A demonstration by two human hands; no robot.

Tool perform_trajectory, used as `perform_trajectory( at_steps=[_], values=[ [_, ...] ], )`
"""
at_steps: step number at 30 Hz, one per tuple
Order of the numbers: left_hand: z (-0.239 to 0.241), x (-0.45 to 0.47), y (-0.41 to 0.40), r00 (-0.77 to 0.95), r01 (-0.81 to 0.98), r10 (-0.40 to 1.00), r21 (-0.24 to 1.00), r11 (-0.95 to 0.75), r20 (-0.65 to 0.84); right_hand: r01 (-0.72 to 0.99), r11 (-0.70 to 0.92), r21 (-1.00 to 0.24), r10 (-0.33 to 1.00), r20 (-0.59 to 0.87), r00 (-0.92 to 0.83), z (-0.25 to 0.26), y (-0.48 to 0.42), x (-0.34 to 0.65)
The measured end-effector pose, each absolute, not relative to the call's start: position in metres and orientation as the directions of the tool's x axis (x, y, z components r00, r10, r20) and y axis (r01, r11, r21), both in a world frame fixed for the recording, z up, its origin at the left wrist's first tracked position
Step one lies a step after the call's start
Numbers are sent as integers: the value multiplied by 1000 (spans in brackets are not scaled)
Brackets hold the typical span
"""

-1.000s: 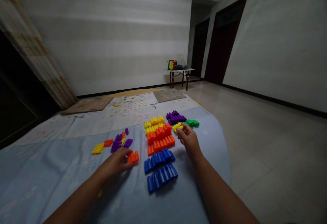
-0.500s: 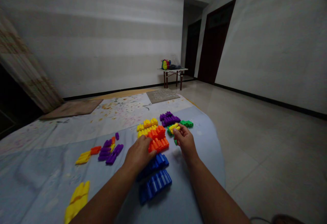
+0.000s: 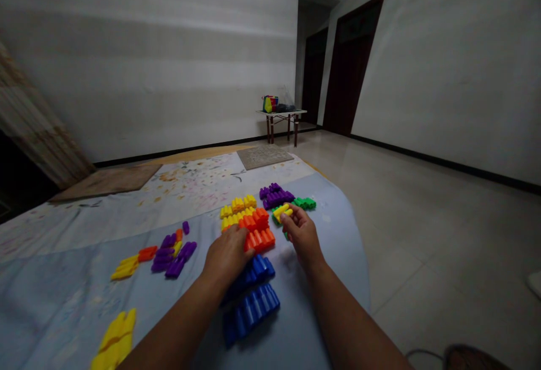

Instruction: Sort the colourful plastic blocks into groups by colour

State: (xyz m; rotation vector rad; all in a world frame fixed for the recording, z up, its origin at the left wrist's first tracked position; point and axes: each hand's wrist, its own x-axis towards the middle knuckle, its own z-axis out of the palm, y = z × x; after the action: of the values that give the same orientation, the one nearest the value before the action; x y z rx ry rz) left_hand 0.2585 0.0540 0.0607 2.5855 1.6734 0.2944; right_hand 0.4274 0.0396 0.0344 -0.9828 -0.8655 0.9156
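The right hand (image 3: 303, 233) pinches a ribbed yellow piece (image 3: 280, 212) between thumb and fingers beside green blocks (image 3: 305, 203), bare blue cloth (image 3: 342, 257) lying open toward its rounded right edge. The left hand (image 3: 228, 253) curves over glossy orange blocks (image 3: 261, 240), fingertips hidden; whether its grip holds anything cannot be told. Fluted blue rows (image 3: 256, 307) lie nearer, cylindrical purple blocks (image 3: 181, 261) farther left.
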Motion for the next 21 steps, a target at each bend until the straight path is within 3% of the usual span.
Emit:
perform_trajectory(
  at_steps=[21],
  values=[
    [67,238,50,360,924,931,112,-365,60,-200,263,-944,920,183,346,34,38,427]
  ],
)
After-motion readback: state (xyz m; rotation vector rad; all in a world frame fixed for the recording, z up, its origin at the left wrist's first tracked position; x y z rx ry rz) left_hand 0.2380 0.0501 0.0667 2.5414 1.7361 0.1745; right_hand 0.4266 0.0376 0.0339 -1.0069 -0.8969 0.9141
